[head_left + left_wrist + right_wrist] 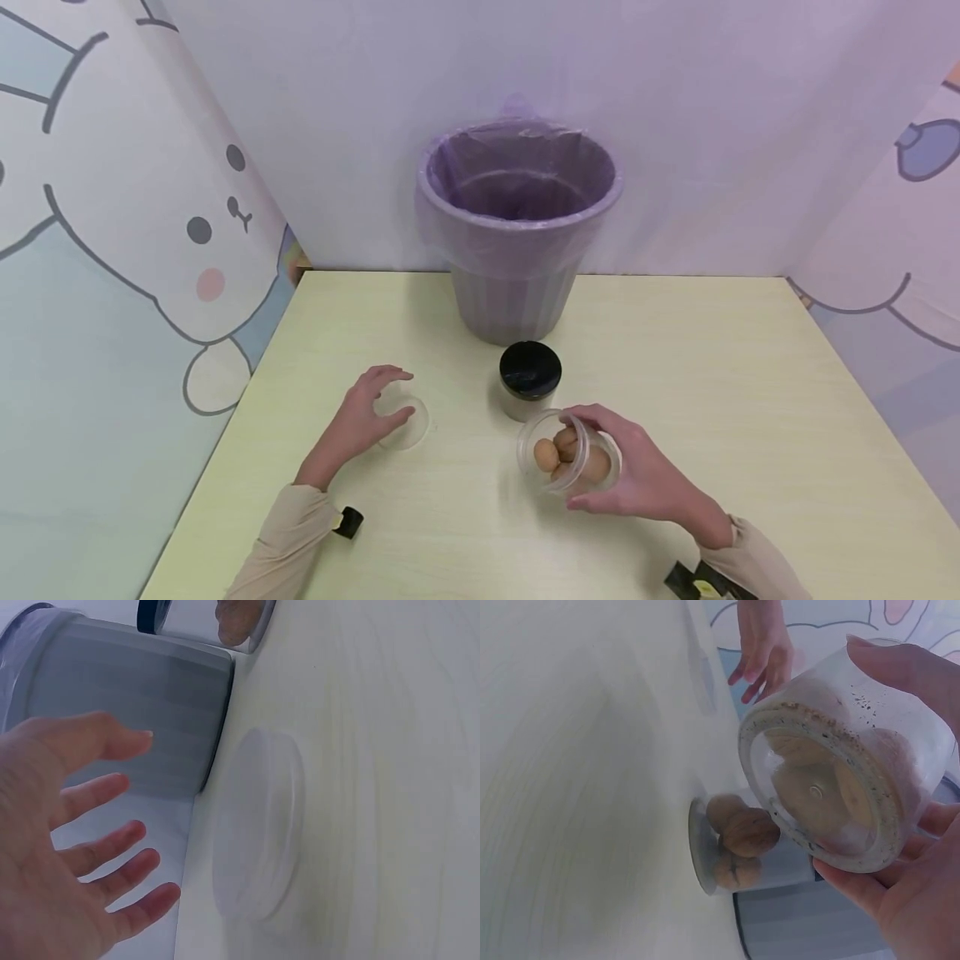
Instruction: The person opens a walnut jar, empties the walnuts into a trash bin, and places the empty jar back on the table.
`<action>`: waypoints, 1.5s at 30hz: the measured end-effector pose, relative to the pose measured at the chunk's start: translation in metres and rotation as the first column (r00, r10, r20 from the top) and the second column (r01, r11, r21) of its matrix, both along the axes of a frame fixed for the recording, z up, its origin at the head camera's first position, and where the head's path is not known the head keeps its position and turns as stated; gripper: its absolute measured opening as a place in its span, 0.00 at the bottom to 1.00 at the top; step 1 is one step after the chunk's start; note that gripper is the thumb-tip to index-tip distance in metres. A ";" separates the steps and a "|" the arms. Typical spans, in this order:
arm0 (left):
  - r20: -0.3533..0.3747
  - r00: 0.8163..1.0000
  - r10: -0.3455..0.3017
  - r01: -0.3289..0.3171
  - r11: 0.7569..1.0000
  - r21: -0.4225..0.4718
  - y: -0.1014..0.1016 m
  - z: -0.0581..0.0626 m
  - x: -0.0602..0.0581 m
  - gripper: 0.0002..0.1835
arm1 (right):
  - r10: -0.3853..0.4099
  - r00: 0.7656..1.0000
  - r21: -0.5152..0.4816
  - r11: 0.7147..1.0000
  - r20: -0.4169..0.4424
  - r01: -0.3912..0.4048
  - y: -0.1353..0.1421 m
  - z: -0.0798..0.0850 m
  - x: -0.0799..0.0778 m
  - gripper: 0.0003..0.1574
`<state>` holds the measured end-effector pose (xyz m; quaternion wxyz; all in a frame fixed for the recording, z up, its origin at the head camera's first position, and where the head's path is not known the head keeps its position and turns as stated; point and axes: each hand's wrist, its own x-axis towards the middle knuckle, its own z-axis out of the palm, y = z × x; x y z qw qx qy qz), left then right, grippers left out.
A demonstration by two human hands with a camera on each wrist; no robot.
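My right hand (637, 471) grips a clear plastic jar (527, 454) around its side, tilted with its open mouth towards the left. Several brown walnuts (547, 456) lie inside it. Dark specks dot the jar's base (885, 817) in the right wrist view. To the left, my left hand (365, 417) hovers with fingers spread and relaxed beside a translucent round lid (259, 825) that lies flat on the table. Nothing is between its fingers (142, 907). Behind the held jar stands a second jar with a black lid (530, 369), with walnuts (751, 832) in it.
A grey bin (513, 292) lined with a thin plastic bag stands at the back of the pale wooden table (712, 358), just behind the black-lidded jar. Walls with cartoon drawings (150, 250) border the table left and right, and a plain wall rises behind.
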<state>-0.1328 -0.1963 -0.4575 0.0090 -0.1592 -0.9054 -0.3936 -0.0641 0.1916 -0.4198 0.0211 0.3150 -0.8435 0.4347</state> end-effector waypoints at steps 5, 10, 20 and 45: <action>-0.011 1.000 0.002 -0.002 1.000 0.029 -0.001 0.001 -0.003 0.25 | -0.018 1.000 0.008 1.000 0.012 0.018 0.002 0.001 -0.001 0.57; -0.014 1.000 0.021 -0.020 0.997 0.080 0.000 0.007 -0.004 0.24 | -0.017 1.000 -0.013 1.000 0.022 0.017 0.000 0.012 0.000 0.57; -0.064 0.997 0.052 -0.041 0.985 0.168 0.005 0.018 -0.011 0.26 | -0.026 1.000 -0.029 0.999 0.010 0.026 -0.002 0.044 0.004 0.55; -0.328 0.944 0.049 0.046 0.960 0.277 0.031 0.087 -0.016 0.25 | -0.080 0.997 0.006 0.997 -0.018 0.080 0.011 0.075 -0.008 0.56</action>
